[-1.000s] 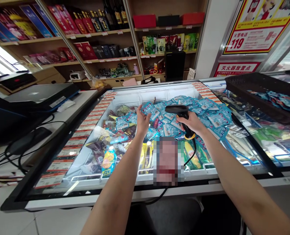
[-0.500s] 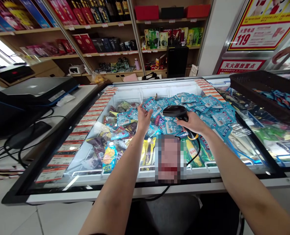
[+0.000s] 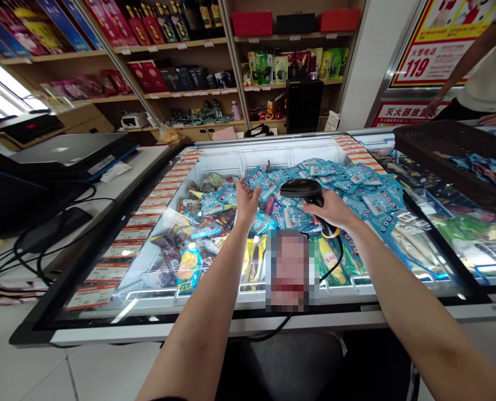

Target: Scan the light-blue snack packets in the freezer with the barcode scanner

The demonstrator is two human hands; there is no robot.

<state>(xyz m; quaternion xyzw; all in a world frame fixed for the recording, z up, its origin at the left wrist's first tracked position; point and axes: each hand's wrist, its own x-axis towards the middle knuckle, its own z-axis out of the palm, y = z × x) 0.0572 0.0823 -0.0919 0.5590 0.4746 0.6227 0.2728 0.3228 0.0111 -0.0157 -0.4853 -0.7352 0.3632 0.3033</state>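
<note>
My right hand point(image 3: 329, 210) is wrapped around the handle of a black barcode scanner point(image 3: 301, 189), whose head points left. A cable runs from the yellow-ringed base of its handle. My left hand point(image 3: 248, 203) has its fingers and thumb at the near left edge of a small blue packet point(image 3: 262, 182) with a white barcode label, and appears to pinch it. Many similar blue packets point(image 3: 359, 174) lie spread over the glass top of a freezer point(image 3: 147, 334), around and beyond both hands.
Wrapped ice creams point(image 3: 189, 267) show through the glass. A brown basket point(image 3: 419, 142) with more blue packets stands at right, beside a person point(image 3: 482, 83). At left are a black device point(image 3: 72, 153) and tangled cables. A blurred-out patch point(image 3: 292, 270) covers something at the near edge.
At the right, the other person has come further into view behind the basket. My hands and the scanner stay nearly still; the view shifts slightly.
</note>
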